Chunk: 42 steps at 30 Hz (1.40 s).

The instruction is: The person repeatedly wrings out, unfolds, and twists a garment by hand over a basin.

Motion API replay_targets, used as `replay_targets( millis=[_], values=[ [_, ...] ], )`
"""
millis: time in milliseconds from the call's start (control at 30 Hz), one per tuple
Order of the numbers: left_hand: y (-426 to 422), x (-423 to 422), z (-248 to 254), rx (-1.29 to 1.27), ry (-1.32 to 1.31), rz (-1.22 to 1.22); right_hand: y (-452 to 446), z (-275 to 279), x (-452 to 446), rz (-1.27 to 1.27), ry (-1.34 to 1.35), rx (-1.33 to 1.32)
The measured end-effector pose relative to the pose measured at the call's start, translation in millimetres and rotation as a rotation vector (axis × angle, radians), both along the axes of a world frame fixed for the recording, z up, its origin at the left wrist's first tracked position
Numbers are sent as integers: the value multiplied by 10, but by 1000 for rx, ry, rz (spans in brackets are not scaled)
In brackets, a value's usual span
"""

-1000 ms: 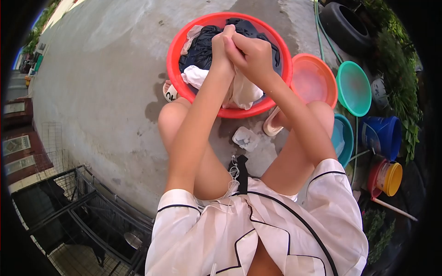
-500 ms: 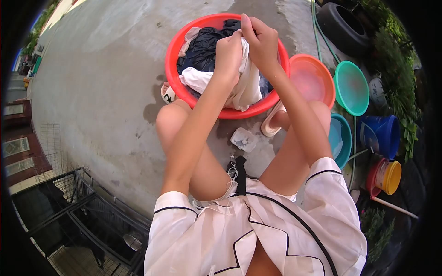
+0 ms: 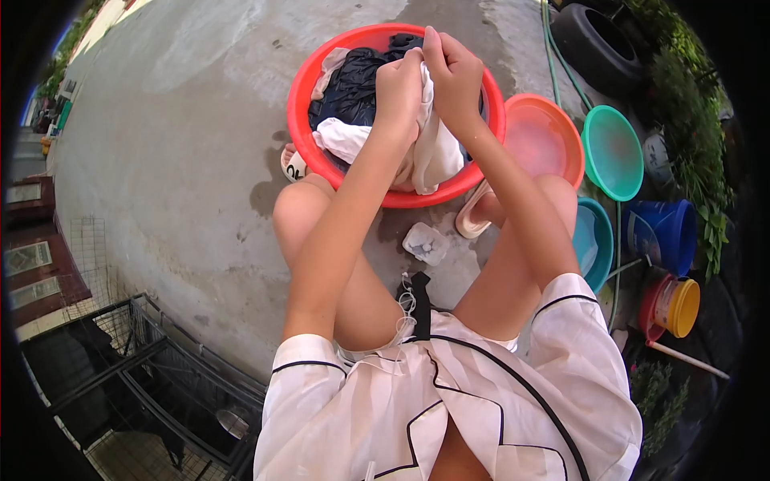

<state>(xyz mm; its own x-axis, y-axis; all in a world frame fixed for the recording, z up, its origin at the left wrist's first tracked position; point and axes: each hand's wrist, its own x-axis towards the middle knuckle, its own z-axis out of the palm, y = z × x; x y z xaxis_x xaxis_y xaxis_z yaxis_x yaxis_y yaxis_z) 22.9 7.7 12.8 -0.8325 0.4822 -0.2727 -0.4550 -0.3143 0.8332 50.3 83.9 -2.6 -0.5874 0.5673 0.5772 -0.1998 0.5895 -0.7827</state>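
Over a large red basin point(image 3: 300, 112) my two hands meet, fingers closed on a white garment point(image 3: 437, 156). My left hand point(image 3: 398, 94) is a fist on the cloth's left side. Close against it, my right hand point(image 3: 455, 76) grips the same cloth with the thumb pointing up. The garment hangs in folds below my hands into the basin. Its kind cannot be made out, and the gripped part is hidden by my fingers. Dark wet-looking clothes point(image 3: 353, 90) and another white cloth part point(image 3: 341, 138) lie in the basin.
Right of the red basin stand an orange basin point(image 3: 579, 152), a green basin point(image 3: 638, 160), a teal basin point(image 3: 607, 240), a blue bucket point(image 3: 682, 232) and a yellow bucket point(image 3: 684, 309). A small white container point(image 3: 425, 244) sits between my feet. A tire point(image 3: 589, 44) and a hose point(image 3: 553, 72) lie beyond.
Both hands stay on the white garment and have shifted only slightly. The hanging folds below them have moved a little. The basins and other things are unchanged.
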Motion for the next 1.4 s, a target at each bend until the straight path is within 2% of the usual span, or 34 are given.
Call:
replay_targets(
  millis=[33, 67, 133, 233, 267, 333, 433, 467, 533, 567, 633, 700, 733, 800, 833, 867, 933, 967, 1067, 1100, 1200, 1233, 1300, 1333, 1367, 1400],
  values=[
    [5, -5, 9, 77, -62, 46, -110, 28, 50, -6, 20, 71],
    [-20, -153, -218, 227, -37, -18, -240, 77, 121, 29, 119, 252],
    [-127, -312, -218, 4, 42, -150, -345, 62, 189, 75, 183, 578],
    [-28, -8, -124, 150, -48, -26, -125, 47, 91, 26, 15, 259],
    [14, 58, -32, 4, -5, 3, -27, 62, 51, 22, 8, 80],
    [-30, 102, -2, -199, 167, -111, 103, 31, 4, -9, 8, -147],
    [-6, 12, -16, 4, 36, -8, -61, 13, 73, -4, 6, -2],
    [-1, -80, -162, 204, -6, -4, -193, 53, 136, 13, 61, 163],
    [-71, -266, -187, -45, 78, -92, -353, 10, 220, 65, 133, 467],
    [-59, -228, -237, 19, 43, -49, -320, 7, 209, 75, 132, 462],
    [-17, 27, -72, 148, -31, 30, -152, 61, 148, 35, 21, 178],
    [-10, 110, 9, -99, 145, -23, 12, 100, 62, -23, -10, -88],
    [-29, 121, 22, -203, 255, -66, 19, 93, 61, -34, -7, -92],
    [-28, 65, 43, -94, 133, -33, -15, 81, 69, -54, -2, -100],
    [-24, 33, 46, -41, 72, -12, -94, 75, 115, -19, 9, 2],
    [-13, -1, 32, 177, -32, 65, -210, 76, 162, 27, 60, 117],
    [-75, -223, -131, -79, 230, 23, -363, 53, 241, 78, 128, 483],
    [-74, -252, -229, -146, 343, 22, -327, 38, 210, 98, 143, 515],
    [52, 25, -44, 56, 20, 110, -108, 67, 73, 12, -11, 111],
    [17, 48, -31, -135, 127, 36, -47, 125, 71, 3, -44, -30],
    [-34, 112, 33, -203, 334, -55, 44, 49, 16, 40, 6, -303],
    [-25, 92, 30, -103, 240, -14, -6, 52, 42, 36, 42, -283],
    [15, -29, 5, 95, 52, 79, -261, 79, 169, 81, 60, -36],
    [-40, -183, -73, -7, 239, 63, -335, 93, 204, 103, 68, 88],
    [-53, -244, -167, -78, 350, 57, -343, 13, 197, 117, 109, 331],
    [-25, -186, -142, -50, 300, 74, -305, 16, 170, 110, 69, 224]
  ],
)
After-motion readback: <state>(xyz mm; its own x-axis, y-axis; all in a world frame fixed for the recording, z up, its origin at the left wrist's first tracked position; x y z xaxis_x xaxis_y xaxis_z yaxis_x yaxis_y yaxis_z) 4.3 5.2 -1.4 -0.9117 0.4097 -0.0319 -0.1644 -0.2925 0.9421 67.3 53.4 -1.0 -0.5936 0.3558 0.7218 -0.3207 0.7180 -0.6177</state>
